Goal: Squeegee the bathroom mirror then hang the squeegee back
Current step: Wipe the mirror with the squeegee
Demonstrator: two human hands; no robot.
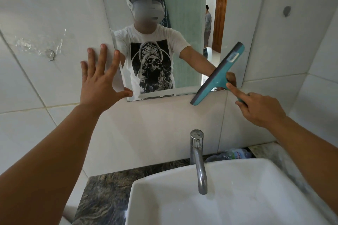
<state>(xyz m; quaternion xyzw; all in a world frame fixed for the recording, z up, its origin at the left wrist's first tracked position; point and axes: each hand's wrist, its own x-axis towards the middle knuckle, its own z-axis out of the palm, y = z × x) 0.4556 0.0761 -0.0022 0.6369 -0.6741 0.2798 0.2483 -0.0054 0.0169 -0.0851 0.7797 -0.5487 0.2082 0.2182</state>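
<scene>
A teal squeegee [218,73] with a grey rubber blade lies tilted against the lower right corner of the wall mirror [184,45]; its lower end reaches past the mirror's bottom edge onto the tile. My right hand [259,108] grips its handle, index finger stretched along it. My left hand [99,78] is spread flat on the white tile at the mirror's left edge, thumb touching the lower left corner. A clear hook [50,55] is stuck on the tile to the left.
A chrome tap [198,160] rises over a white basin [228,197] on a dark stone counter [102,193]. A plastic bottle [234,155] lies behind the basin. The mirror reflects a person and a second person by a wooden door.
</scene>
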